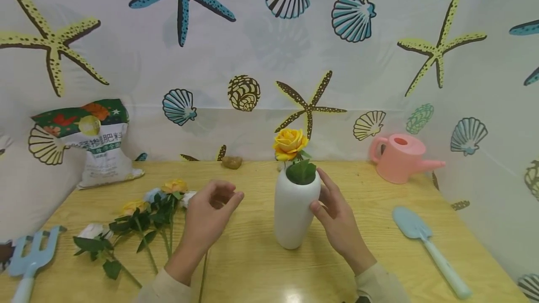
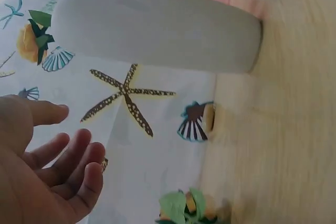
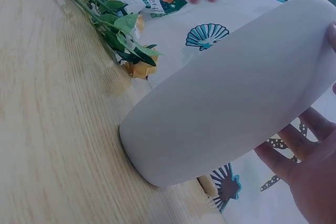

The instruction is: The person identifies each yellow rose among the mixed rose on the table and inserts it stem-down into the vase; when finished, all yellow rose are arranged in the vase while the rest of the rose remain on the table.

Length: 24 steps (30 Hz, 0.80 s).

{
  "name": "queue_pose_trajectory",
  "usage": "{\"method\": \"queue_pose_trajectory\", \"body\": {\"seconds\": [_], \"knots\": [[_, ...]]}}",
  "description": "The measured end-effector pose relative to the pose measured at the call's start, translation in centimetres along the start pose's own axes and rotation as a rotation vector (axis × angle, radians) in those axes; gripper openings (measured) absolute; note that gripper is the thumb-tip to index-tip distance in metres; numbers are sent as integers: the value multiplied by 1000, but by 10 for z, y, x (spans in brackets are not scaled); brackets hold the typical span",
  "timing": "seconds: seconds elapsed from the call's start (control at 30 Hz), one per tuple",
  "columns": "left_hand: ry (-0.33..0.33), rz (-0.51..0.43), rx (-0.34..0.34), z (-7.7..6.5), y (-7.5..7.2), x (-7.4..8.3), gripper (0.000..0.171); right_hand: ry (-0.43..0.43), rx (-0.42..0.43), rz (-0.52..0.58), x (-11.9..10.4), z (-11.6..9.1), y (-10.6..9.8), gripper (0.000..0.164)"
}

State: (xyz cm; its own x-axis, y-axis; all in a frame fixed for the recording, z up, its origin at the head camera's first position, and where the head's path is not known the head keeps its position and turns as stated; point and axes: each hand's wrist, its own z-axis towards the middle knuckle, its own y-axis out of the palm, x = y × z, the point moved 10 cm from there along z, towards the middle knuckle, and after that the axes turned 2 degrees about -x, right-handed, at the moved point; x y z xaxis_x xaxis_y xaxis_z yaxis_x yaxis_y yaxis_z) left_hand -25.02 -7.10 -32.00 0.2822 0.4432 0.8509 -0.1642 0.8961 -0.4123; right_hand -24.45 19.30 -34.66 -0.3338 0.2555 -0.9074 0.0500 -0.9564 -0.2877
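A white vase stands on the wooden table, with a yellow rose and its green leaves showing above the mouth. My right hand holds the vase near the top, thumb on the near side and fingers behind. In the right wrist view those fingers lie along the pale vase wall. To the left of the vase, my left hand is raised with nothing in it, its fingers loosely bent. The left wrist view has this hand apart from the vase.
Several artificial flowers lie left of my left hand. A blue hand fork is at the left edge, a fertilizer bag behind. A brown stone sits at the back; a pink watering can and blue trowel are right.
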Motion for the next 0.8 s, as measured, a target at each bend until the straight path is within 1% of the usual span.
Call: {"method": "queue_pose_trajectory", "body": {"seconds": [0.03,0.1,0.2,0.27,0.33,0.43,0.5,0.57,0.67,0.8], "knots": [[-26,53,-26,-2,-3,-9,18,-2,0,-1,0,0,0,65],[-101,163,-96,-8,-8,-26,23,-6,-3,4,0,0,0,65],[-189,316,-215,-18,-10,-48,32,-18,-3,1,0,0,0,65],[-226,390,-286,-24,-9,-60,38,-27,1,-1,-1,0,0,65],[-251,436,-341,-29,-7,-69,43,-33,4,-2,-1,1,-1,65],[-298,461,-407,-35,-1,-81,49,-30,-1,3,0,1,-2,65],[-312,474,-443,-38,4,-86,51,-25,-6,11,1,1,-2,65],[-317,474,-464,-40,8,-90,50,-23,-8,17,1,1,-1,65],[-311,470,-469,-41,11,-92,45,-21,-6,23,1,1,-1,65],[-335,434,-450,-42,10,-92,44,-3,-1,20,2,1,-1,63]]}}
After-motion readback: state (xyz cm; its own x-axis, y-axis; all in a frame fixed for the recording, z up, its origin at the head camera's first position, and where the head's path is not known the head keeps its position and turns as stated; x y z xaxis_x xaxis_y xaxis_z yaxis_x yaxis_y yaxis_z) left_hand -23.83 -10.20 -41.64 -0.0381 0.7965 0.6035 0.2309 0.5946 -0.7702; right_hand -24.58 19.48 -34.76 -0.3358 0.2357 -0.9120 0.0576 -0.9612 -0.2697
